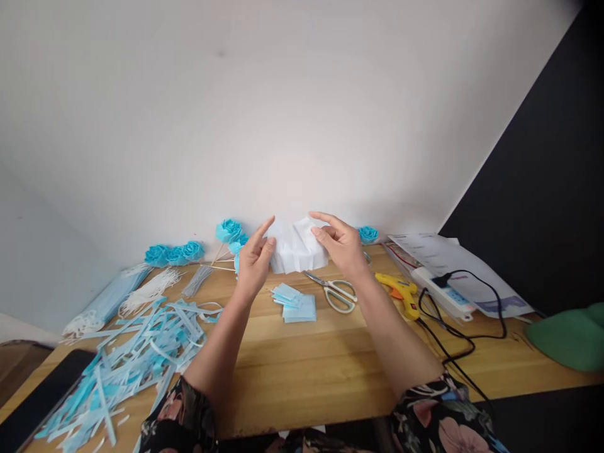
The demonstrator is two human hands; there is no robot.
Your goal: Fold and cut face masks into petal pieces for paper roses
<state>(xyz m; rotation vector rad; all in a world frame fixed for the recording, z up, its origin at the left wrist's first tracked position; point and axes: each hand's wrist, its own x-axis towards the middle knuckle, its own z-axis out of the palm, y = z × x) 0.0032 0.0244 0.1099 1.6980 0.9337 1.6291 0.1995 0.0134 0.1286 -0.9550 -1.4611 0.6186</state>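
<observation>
A thin white pleated sheet of fabric [297,248] is held up between my two hands, above the back part of the table. My left hand [255,261] grips its left edge, thumb against the cloth and index finger pointing up. At the right edge, my right hand [342,248] pinches the sheet with the thumb in front and the index finger stretched out. Below the sheet lie a small stack of folded light-blue mask pieces [298,305] and a pair of scissors [337,296] with white handles.
Cut blue and white strips [146,352] heap at left, near a black phone [47,402]. Blue fabric flowers [174,253], masks [113,302] and wire stems [197,281] lie behind. A yellow glue gun [401,292], power strip [441,292], cords and papers [453,264] sit at right.
</observation>
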